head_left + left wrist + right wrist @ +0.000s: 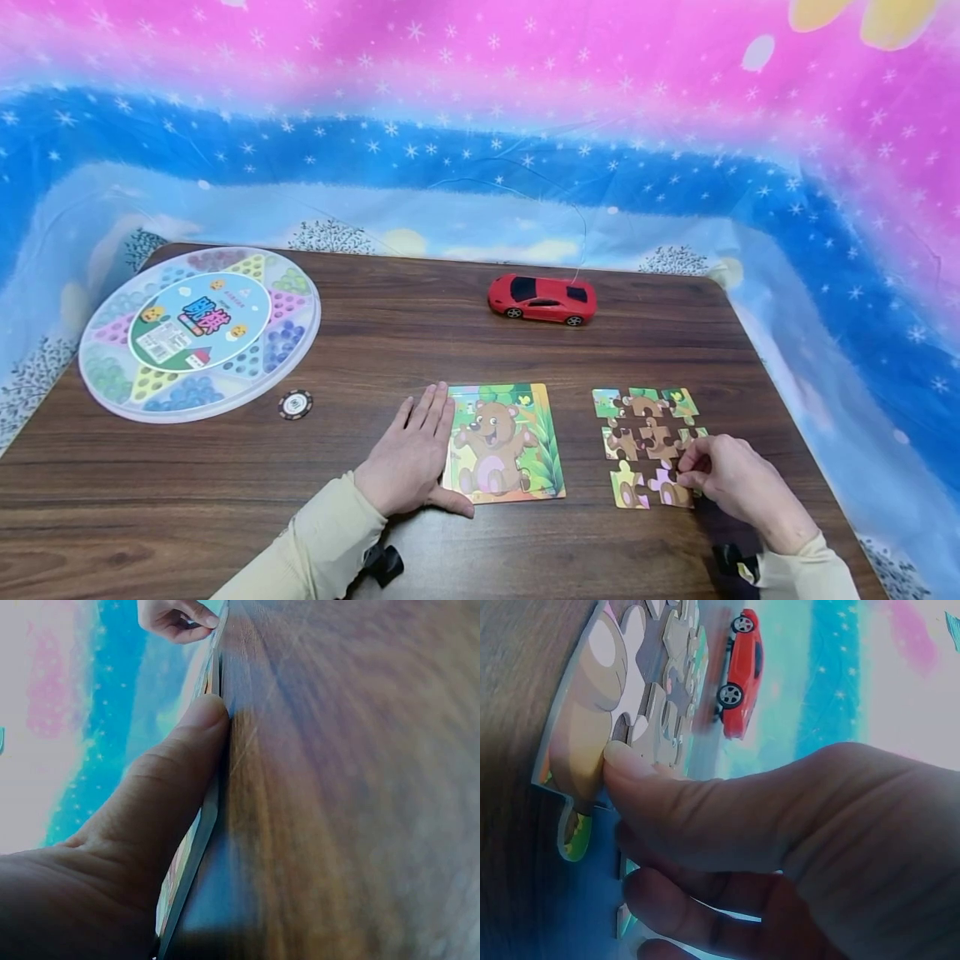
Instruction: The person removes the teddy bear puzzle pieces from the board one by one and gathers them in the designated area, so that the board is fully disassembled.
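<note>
In the head view, my left hand lies with straight fingers over the left edge of a square bear picture puzzle board. Its thumb rests along the board's near edge in the left wrist view. My right hand is at the lower right of a group of loose jigsaw pieces set out in rows. Curled thumb and forefinger pinch the edge of a brown bear-foot puzzle piece with a green tab. The right hand partly hides pieces beside it.
A red toy car stands behind the board. On the left are a round Chinese checkers set and a black-and-white poker chip. A snowflake-patterned cloth hangs around the wooden table.
</note>
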`<state>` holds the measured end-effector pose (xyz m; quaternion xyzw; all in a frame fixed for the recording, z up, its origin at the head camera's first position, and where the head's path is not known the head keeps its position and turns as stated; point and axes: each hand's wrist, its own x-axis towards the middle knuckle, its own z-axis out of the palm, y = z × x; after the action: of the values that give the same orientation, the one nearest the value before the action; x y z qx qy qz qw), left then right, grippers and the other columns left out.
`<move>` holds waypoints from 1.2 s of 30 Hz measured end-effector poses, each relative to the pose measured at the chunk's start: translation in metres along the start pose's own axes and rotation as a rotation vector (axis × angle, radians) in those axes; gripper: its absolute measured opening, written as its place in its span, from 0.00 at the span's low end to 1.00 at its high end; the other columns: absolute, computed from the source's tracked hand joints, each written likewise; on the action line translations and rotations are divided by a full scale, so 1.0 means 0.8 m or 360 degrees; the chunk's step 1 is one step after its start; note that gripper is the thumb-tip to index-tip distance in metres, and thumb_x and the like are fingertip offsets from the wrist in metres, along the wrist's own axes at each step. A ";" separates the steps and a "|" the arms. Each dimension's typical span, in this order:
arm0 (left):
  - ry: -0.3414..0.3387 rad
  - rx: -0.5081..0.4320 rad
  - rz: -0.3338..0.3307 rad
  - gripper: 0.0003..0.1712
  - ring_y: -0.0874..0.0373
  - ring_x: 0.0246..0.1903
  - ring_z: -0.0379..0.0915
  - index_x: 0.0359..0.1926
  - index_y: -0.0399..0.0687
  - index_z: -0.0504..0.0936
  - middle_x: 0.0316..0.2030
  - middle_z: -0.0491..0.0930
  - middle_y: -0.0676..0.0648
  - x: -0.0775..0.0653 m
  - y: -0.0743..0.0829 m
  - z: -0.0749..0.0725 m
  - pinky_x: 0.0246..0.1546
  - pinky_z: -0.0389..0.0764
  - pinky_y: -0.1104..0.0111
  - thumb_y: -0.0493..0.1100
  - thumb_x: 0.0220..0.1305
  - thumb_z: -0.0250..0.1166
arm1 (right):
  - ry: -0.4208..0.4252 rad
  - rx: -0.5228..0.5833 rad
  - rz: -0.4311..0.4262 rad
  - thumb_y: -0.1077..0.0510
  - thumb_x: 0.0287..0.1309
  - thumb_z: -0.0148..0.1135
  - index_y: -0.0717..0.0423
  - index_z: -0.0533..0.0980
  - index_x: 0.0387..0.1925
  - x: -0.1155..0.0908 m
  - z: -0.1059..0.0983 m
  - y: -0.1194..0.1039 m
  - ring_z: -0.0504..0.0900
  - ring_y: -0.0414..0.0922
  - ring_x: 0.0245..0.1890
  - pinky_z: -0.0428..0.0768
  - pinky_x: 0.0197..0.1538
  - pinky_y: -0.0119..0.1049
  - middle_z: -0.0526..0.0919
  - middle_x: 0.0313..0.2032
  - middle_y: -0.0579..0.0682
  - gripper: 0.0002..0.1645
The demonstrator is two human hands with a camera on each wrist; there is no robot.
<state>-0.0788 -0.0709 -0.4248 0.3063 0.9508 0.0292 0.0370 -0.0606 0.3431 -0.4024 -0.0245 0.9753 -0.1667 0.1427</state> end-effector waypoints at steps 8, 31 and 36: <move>0.0005 -0.0010 0.0005 0.76 0.38 0.71 0.47 0.70 0.25 0.55 0.71 0.50 0.27 0.000 0.000 0.001 0.67 0.58 0.46 0.86 0.40 0.55 | 0.0033 0.0018 -0.0028 0.58 0.51 0.73 0.49 0.77 0.25 -0.001 -0.006 -0.005 0.75 0.37 0.23 0.72 0.26 0.35 0.79 0.23 0.39 0.09; -0.0023 -0.0017 -0.0006 0.76 0.39 0.72 0.46 0.70 0.26 0.54 0.71 0.49 0.28 0.000 -0.001 0.001 0.67 0.57 0.47 0.86 0.40 0.55 | 0.0124 0.0259 -0.0425 0.52 0.58 0.69 0.48 0.78 0.33 0.033 -0.001 -0.090 0.74 0.36 0.22 0.75 0.27 0.31 0.79 0.25 0.40 0.07; -0.0010 -0.0019 -0.0003 0.77 0.38 0.72 0.46 0.70 0.26 0.54 0.71 0.49 0.27 0.000 0.000 0.001 0.67 0.57 0.47 0.86 0.39 0.56 | 0.0151 0.0188 -0.0538 0.50 0.56 0.70 0.51 0.80 0.40 0.038 0.009 -0.117 0.76 0.36 0.28 0.77 0.31 0.32 0.78 0.30 0.39 0.13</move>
<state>-0.0789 -0.0712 -0.4253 0.3054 0.9507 0.0338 0.0419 -0.0878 0.2493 -0.3858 -0.1716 0.9515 -0.2463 0.0676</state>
